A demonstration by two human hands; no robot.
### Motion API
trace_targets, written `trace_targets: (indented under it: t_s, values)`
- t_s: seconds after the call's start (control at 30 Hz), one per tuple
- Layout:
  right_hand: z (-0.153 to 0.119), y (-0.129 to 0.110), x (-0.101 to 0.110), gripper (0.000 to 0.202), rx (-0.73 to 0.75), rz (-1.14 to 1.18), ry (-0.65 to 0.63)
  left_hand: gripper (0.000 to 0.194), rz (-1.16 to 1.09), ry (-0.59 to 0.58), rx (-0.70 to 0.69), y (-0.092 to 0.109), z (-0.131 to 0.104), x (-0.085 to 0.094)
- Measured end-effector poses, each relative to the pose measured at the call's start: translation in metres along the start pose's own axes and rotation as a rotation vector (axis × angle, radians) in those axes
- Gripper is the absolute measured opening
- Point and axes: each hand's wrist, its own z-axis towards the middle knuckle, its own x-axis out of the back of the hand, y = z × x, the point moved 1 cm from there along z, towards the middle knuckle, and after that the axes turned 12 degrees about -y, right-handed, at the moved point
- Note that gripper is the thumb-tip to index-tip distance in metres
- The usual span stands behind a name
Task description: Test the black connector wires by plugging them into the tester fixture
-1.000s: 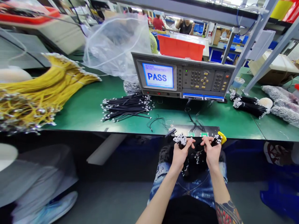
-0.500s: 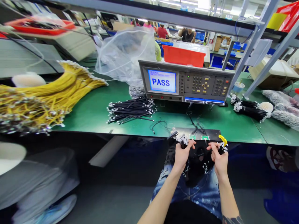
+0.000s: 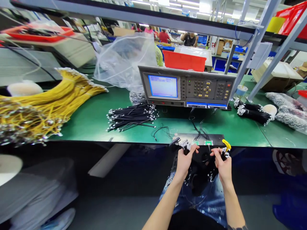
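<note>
My left hand [image 3: 184,159] is closed around a bunch of black cables, whose white connectors [image 3: 185,144] stick out above the fist. A second bunch of black cables with white connectors [image 3: 225,154] is gripped in my right hand [image 3: 223,163]. Thumbs and forefingers of both hands point at each other near the table edge; what lies between the fingertips is too small to make out. Just beyond them are two small green circuit boards, a left one [image 3: 195,142] and a right one [image 3: 208,142], on a black plate [image 3: 217,138]. A yellow-handled piece [image 3: 226,145] stands by my right hand.
A grey tester [image 3: 187,86] with a lit screen stands behind the plate, wired to the boards. Left of it lie a pile of black cables [image 3: 131,116] and a large yellow cable bundle [image 3: 72,92]. More black cable bundles [image 3: 254,113] lie right. A shelf beam [image 3: 144,24] crosses above.
The word PASS has gone from the tester's screen. The view has shifted slightly; both hands keep nearly the same place and still grip their cable bunches.
</note>
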Motion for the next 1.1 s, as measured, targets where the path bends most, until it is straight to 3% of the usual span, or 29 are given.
trace_targets:
  t_s: [0.1,0.23,0.33,0.57,0.67,0.9,1.0,1.1]
  values:
    - [0.001,-0.001,-0.006,0.053,-0.045,0.029,-0.053,0.040,0.017,-0.037,-0.004,0.005,-0.003,0.004]
    - [0.003,-0.009,-0.020,0.056,-0.106,0.099,-0.164,0.043,0.020,-0.184,0.052,0.012,-0.014,0.006]
    - [-0.001,-0.019,-0.023,0.054,-0.129,0.187,-0.241,0.043,0.054,-0.200,0.061,0.019,-0.023,0.010]
    - [-0.019,-0.042,-0.009,0.040,0.009,0.390,-0.279,0.055,-0.039,-0.312,0.143,0.032,-0.031,0.015]
    - [-0.019,-0.040,-0.009,0.043,-0.006,0.366,-0.312,0.051,-0.059,-0.394,0.190,0.033,-0.033,0.010]
    - [-0.019,-0.035,-0.019,0.033,-0.011,0.059,-0.492,0.049,-0.032,-0.633,0.314,0.029,-0.044,-0.001]
    - [-0.021,-0.033,-0.022,0.032,-0.019,0.030,-0.466,0.052,-0.031,-0.684,0.312,0.025,-0.046,-0.002]
    - [-0.021,-0.029,-0.020,0.028,0.029,0.052,-0.324,0.056,-0.030,-0.659,0.250,0.023,-0.046,-0.002]
